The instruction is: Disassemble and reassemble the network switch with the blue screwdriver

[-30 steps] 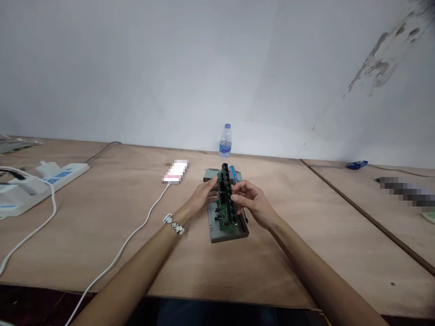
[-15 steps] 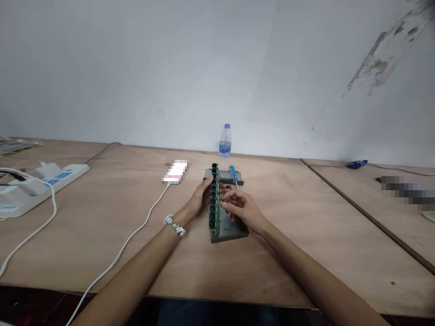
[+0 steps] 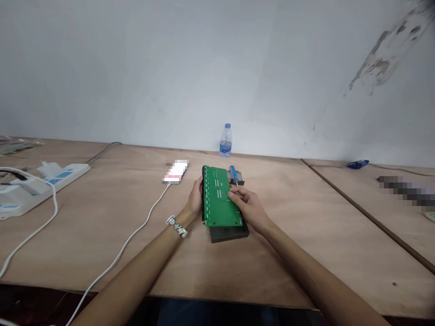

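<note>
A green circuit board (image 3: 220,203) is held above a dark metal casing (image 3: 229,234), its flat soldered face turned up. My left hand (image 3: 195,198) grips the board's left edge, where a dark row of ports runs; its fingertips are hidden behind it. On the other side, my right hand (image 3: 249,207) pinches the board's right edge with thumb and fingers. Behind the board, a screwdriver with a blue and red handle (image 3: 234,174) rests on a grey metal piece (image 3: 240,177).
A water bottle (image 3: 225,141) stands by the wall. A phone (image 3: 176,172) on a white cable lies left of the board. Farther left is a white power strip (image 3: 73,174) with plugs. At the right are a blue packet (image 3: 358,164) and a blurred dark object (image 3: 408,192).
The board has turned from nearly edge-on to lying flatter, its green underside now showing. My right hand has closed on its right edge, and my left hand has moved slightly left.
</note>
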`<state>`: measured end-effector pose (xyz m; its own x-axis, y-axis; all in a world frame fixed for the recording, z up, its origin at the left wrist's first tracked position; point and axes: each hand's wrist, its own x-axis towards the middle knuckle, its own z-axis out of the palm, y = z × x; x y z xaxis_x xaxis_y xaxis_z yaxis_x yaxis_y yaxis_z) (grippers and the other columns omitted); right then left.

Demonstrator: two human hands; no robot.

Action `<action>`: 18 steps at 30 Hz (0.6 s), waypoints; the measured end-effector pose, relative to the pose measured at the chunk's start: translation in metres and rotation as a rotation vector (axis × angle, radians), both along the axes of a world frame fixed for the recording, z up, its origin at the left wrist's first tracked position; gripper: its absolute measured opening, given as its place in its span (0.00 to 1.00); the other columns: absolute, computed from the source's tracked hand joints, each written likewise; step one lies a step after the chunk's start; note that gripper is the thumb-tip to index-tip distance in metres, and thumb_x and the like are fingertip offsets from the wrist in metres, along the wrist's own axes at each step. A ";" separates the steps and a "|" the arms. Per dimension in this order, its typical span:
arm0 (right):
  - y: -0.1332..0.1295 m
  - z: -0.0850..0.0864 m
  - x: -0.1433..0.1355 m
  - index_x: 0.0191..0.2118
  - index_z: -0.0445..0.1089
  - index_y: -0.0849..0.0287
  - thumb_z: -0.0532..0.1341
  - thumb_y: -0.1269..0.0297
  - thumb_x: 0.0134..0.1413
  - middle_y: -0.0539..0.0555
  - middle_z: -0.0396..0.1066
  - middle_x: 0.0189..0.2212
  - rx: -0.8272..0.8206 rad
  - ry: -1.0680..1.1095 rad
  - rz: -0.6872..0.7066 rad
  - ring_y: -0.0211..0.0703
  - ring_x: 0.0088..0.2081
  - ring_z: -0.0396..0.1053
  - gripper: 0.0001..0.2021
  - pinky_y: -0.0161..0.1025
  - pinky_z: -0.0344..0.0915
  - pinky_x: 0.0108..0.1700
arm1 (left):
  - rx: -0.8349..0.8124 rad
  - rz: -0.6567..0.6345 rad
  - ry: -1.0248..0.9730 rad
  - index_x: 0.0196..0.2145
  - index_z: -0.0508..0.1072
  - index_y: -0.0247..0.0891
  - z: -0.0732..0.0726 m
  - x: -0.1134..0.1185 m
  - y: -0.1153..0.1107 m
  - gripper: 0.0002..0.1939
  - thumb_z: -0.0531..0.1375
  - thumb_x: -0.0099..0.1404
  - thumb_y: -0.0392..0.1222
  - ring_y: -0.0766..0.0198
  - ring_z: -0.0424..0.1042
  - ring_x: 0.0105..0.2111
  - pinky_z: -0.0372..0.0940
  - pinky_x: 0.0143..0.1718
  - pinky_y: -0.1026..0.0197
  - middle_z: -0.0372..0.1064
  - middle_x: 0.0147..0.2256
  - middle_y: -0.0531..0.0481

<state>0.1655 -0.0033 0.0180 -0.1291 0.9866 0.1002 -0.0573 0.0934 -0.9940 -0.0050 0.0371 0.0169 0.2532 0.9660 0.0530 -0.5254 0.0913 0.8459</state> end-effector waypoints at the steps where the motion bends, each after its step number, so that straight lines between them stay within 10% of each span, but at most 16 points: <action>1: 0.001 0.001 0.001 0.37 0.72 0.56 0.70 0.45 0.47 0.51 0.75 0.29 -0.004 0.034 -0.047 0.43 0.28 0.70 0.21 0.38 0.66 0.31 | 0.010 0.025 0.009 0.45 0.77 0.33 -0.004 0.000 0.004 0.27 0.56 0.65 0.60 0.53 0.78 0.41 0.72 0.43 0.55 0.80 0.40 0.43; 7: 0.000 0.006 0.009 0.34 0.72 0.56 0.72 0.49 0.46 0.51 0.73 0.27 0.129 0.027 -0.240 0.43 0.28 0.69 0.17 0.38 0.66 0.30 | 0.007 0.039 0.201 0.53 0.73 0.36 -0.011 -0.006 0.016 0.27 0.62 0.64 0.58 0.59 0.78 0.33 0.72 0.33 0.59 0.78 0.41 0.42; 18: -0.008 0.007 -0.001 0.47 0.74 0.57 0.65 0.47 0.56 0.53 0.74 0.33 0.146 -0.064 0.021 0.36 0.21 0.63 0.20 0.34 0.58 0.20 | -0.009 -0.192 0.145 0.46 0.79 0.33 -0.001 -0.006 0.000 0.34 0.55 0.66 0.68 0.54 0.79 0.36 0.72 0.38 0.57 0.80 0.39 0.40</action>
<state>0.1644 -0.0113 0.0249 -0.1602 0.9592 0.2330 0.0025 0.2364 -0.9717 -0.0111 0.0372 0.0162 0.4362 0.8998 -0.0058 -0.3705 0.1855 0.9101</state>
